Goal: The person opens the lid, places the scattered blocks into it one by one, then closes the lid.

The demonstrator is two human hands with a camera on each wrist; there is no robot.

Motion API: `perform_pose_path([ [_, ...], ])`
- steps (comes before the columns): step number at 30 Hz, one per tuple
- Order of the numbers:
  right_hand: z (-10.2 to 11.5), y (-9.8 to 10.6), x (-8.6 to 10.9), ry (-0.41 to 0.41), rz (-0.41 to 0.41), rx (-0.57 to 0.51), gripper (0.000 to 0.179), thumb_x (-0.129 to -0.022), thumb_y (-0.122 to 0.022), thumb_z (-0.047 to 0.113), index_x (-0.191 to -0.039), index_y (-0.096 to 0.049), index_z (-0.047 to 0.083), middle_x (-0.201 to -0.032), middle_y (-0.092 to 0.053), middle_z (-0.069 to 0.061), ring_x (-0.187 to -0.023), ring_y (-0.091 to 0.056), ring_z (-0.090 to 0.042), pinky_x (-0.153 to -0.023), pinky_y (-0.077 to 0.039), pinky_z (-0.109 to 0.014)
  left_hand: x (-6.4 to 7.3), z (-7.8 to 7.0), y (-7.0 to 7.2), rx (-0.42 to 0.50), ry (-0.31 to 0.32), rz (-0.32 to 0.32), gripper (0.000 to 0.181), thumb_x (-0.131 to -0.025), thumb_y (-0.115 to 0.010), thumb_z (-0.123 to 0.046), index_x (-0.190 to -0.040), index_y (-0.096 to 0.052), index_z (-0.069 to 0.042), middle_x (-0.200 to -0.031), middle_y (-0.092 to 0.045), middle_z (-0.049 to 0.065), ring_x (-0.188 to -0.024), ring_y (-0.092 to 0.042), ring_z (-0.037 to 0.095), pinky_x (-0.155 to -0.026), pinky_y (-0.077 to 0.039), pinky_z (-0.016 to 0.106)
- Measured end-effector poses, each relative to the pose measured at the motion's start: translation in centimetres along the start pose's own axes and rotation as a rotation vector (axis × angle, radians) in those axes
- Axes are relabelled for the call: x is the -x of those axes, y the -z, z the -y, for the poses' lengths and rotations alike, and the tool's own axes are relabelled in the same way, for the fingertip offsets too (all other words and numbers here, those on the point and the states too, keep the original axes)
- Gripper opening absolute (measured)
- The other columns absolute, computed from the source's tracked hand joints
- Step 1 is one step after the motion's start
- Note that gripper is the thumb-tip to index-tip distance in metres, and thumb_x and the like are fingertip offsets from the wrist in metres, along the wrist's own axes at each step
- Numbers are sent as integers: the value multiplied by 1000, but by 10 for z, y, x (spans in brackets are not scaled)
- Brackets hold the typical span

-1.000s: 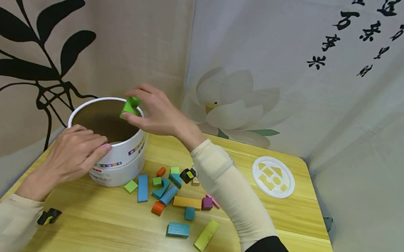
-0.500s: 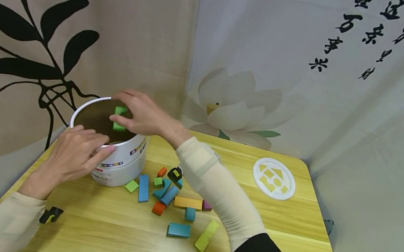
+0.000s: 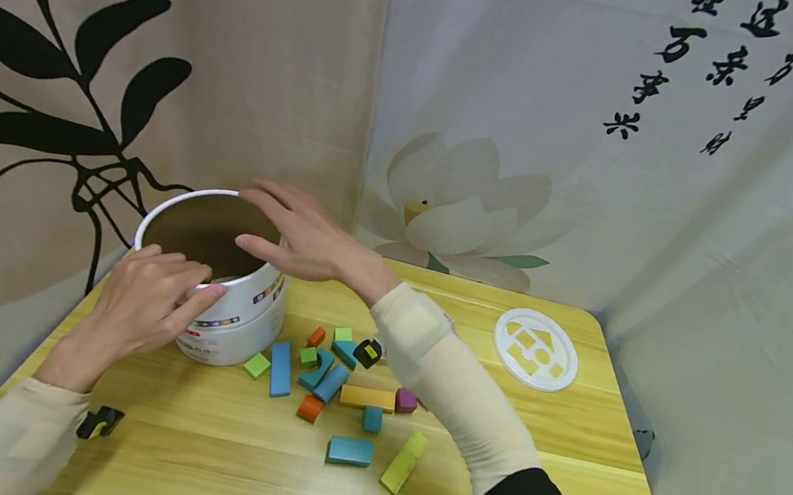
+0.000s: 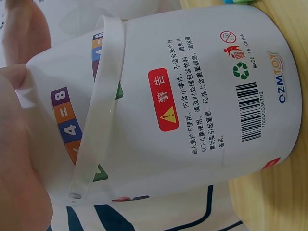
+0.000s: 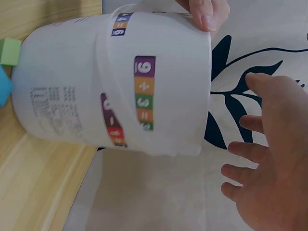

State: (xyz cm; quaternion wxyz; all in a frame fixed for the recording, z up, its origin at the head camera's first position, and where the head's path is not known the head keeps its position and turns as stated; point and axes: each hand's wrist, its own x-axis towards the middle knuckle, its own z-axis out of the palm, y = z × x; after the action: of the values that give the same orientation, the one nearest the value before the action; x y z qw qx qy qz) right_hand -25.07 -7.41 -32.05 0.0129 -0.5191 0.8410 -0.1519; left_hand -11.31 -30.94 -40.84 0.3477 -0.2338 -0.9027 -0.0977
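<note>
A white bucket (image 3: 232, 330) with printed sums stands at the table's left. My left hand (image 3: 148, 304) grips its near rim, fingers hooked over the edge and thumb along the outside. The left wrist view shows the bucket's handle (image 4: 103, 103) hanging against its printed wall. Over the bucket's right rim is my right hand (image 3: 309, 233), fingers spread and nothing between them. In the right wrist view this right hand (image 5: 274, 154) is apart from the rim. The bucket's floor is hidden from the head camera.
Several coloured blocks lie right of the bucket, among them a blue one (image 3: 281, 369), an orange bar (image 3: 367, 397), a purple cube (image 3: 406, 401) and a yellow-green bar (image 3: 404, 463). A white lid with shaped holes (image 3: 503, 350) lies at the table's back right. Curtains hang behind.
My right hand carried a green block over the bucket, lowered it inside and let it go. The hand has since drawn back right, with spread fingers. My left hand has stayed on the rim.
</note>
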Motion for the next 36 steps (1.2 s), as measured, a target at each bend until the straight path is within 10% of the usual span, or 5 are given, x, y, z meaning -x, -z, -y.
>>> perform_pose_path([
  [17, -50, -31, 114, -70, -37, -68, 75, -114, -61, 52, -177, -35, 19, -189, -26, -10, -179, -17, -36, -143, -21, -57, 3, -2, -1, 17, 20, -1, 51, -111, -55, -46, -78, -67, -10, -61, -60, 3, -57, -48, 17, -64, -32, 37],
  [36, -89, -110, 192, -138, 81, -49, 65, -110, -73, 40, -162, -56, 5, -172, -52, -21, -162, -50, -39, -136, -38, -54, 1, -3, -2, 10, 38, 18, 40, -104, -64, -38, -82, -72, -7, -63, -63, 5, -58, -50, 18, -65, -34, 38],
])
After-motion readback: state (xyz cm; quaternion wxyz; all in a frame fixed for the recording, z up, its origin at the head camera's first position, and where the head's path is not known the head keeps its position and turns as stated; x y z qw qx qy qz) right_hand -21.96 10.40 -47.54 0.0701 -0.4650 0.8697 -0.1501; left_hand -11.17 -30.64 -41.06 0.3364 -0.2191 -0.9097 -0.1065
